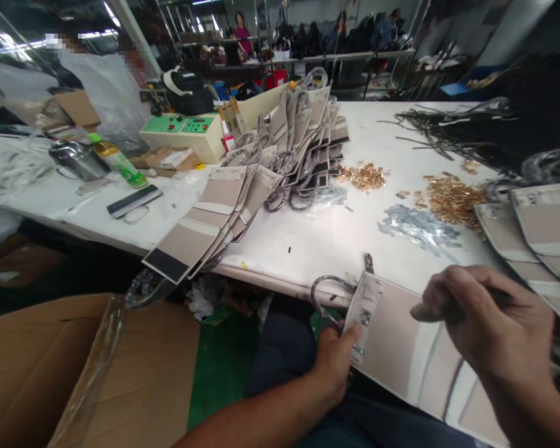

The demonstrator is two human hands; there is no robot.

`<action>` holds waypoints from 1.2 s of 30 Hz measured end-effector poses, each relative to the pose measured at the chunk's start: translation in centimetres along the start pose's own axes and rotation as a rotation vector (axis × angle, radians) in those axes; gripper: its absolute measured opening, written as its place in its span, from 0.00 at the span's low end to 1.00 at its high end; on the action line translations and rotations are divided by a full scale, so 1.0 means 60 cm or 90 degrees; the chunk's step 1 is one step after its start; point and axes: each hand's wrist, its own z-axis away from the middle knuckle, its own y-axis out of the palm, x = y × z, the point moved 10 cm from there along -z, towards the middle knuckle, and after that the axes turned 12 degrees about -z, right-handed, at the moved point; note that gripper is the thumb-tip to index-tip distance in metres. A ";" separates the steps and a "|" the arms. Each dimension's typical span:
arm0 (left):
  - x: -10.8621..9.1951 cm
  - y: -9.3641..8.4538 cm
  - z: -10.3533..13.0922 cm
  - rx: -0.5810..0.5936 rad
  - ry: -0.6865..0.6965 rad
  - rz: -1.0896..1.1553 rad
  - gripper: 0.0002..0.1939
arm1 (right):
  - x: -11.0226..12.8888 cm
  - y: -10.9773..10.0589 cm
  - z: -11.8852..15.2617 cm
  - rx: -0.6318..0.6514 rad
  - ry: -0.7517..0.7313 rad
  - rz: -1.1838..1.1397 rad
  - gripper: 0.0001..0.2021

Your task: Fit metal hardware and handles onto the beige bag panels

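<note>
A beige bag panel (394,330) with pale strips across it lies over the table's front edge and my lap. My left hand (338,361) pinches its left end, thumb on top, close to a small metal fitting. A handle wrapped in clear plastic (324,289) curves out from that end. Above the panel's right part is my right hand (490,330), its fingers curled closed. Something dark shows partly in the right hand, too hidden to name. A small metal piece (368,262) lies at the panel's top corner.
Stacked bag panels (205,214) overhang the table's front edge; more panels (550,218) lie at right. Gold metal pieces (452,196) and flat silvery pieces (415,227) form piles. A bottle (119,162) and green-fronted machine (182,130) stand left. A cardboard box (158,367) sits below.
</note>
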 end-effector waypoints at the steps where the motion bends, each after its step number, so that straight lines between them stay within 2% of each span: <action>1: -0.002 0.003 0.000 -0.002 -0.004 0.005 0.39 | 0.003 0.011 0.007 0.008 -0.008 -0.104 0.16; 4: -0.003 0.009 0.003 -0.005 -0.027 0.025 0.39 | -0.022 0.039 0.014 0.027 -0.012 -0.289 0.17; 9: -0.002 0.010 0.005 -0.033 -0.059 0.050 0.38 | -0.102 0.036 0.013 -0.034 0.025 -0.335 0.19; 13: 0.000 0.013 0.003 -0.038 -0.068 0.059 0.36 | -0.110 0.027 0.016 -0.057 0.006 -0.330 0.19; 16: 0.004 0.014 0.004 -0.048 -0.081 0.069 0.35 | -0.101 0.039 0.024 -0.051 -0.009 -0.321 0.18; 19: 0.000 0.016 0.006 -0.046 -0.076 0.063 0.34 | -0.087 0.064 0.034 -0.004 -0.051 -0.248 0.19; 21: -0.006 0.015 0.006 -0.038 -0.068 0.052 0.33 | -0.082 0.087 0.038 0.052 -0.064 -0.124 0.21; 23: -0.009 0.013 0.003 -0.022 -0.075 0.046 0.30 | -0.084 0.106 0.034 0.110 -0.054 0.009 0.23; 25: -0.006 0.012 -0.003 0.001 -0.104 0.042 0.26 | -0.089 0.119 0.022 0.158 -0.023 0.078 0.24; 29: 0.005 0.006 -0.018 0.022 -0.140 0.003 0.21 | -0.086 0.134 -0.004 0.201 0.017 0.056 0.25; 32: 0.000 0.001 -0.021 -0.005 -0.100 -0.003 0.18 | -0.077 0.153 -0.003 0.231 -0.008 0.051 0.24; 36: -0.015 0.005 -0.013 -0.023 -0.035 0.028 0.17 | -0.080 0.175 0.021 0.311 -0.075 0.158 0.25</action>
